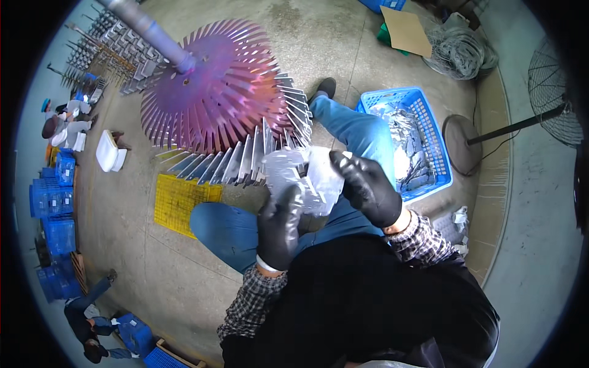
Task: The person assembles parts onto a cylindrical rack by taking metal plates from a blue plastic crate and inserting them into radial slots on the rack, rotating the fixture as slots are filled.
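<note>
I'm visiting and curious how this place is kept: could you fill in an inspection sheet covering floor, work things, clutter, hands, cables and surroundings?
Surface: grey concrete floor, with seam lines.
Job's things: thin metal pieces in the hands; a purple rack with many slots; grey plates lined along its near side; a blue basket holding loose metal.
Clutter: yellow crate, cardboard sheet, coiled wire.
Hands: black-gloved left hand and right hand both grip the pieces.
Cables: thin dark cord by the fan.
Surroundings: standing fan at right; blue crates and other people at left.
</note>
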Demonstrator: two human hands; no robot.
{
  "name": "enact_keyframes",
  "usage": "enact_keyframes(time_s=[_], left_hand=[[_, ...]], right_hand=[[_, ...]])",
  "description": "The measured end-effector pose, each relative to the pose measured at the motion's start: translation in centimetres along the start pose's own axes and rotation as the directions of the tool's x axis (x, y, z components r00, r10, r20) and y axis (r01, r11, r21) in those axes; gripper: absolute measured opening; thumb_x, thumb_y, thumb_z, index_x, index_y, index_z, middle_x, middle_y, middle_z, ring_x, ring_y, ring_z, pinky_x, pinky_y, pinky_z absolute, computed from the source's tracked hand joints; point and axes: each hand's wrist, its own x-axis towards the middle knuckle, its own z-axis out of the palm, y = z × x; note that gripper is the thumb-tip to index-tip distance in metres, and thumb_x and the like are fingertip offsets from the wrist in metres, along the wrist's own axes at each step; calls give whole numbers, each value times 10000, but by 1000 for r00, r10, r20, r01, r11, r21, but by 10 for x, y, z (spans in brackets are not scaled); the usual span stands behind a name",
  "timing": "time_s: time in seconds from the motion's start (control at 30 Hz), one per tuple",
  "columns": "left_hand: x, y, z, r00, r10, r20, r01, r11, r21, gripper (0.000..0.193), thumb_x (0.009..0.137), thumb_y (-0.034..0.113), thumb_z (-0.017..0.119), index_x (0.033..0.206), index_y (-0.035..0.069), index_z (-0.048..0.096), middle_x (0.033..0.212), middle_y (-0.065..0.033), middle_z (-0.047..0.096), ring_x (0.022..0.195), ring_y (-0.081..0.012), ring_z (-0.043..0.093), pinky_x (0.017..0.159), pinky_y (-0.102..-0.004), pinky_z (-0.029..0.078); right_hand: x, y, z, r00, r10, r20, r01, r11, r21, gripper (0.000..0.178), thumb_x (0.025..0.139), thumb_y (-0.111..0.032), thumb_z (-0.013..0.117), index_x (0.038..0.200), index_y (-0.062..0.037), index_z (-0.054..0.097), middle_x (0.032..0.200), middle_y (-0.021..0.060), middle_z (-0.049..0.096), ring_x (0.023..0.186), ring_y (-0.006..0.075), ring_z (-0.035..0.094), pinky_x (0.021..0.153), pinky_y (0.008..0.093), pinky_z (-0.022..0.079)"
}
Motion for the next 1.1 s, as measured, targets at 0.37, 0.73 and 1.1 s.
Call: enact_keyframes(time_s=[0.37,0.73,1.1], left_hand=[[-26,-13,-18,909,-311,278,407,809,-425,278,1055,151,638,1245,-35,716,984,-109,752,744,-168,640,708,-311,529],[-6,4,-66,761,-381,526,628,637,-448,245,1068,189,651,1156,-24,733,922,-50,706,674,-88,562,638,-216,454],[-19,-14,15,690,225,688,713,-376,-593,338,1106,229,513,1320,8,654,1169,-99,702,1019,-273,634,1012,-528,463]], right_hand=[[-10,4,14,993,-58,-104,39,984,-176,356,1119,-238,587,1311,41,694,975,76,718,786,152,624,758,294,523],[16,-44,-42,890,-154,429,181,983,-21,516,1073,-139,598,1560,5,508,1368,212,671,1229,255,645,1026,399,526],[40,14,-44,745,-392,540,332,920,209,522,773,-118,918,1254,-35,732,1242,189,741,1137,349,698,1032,467,530]])
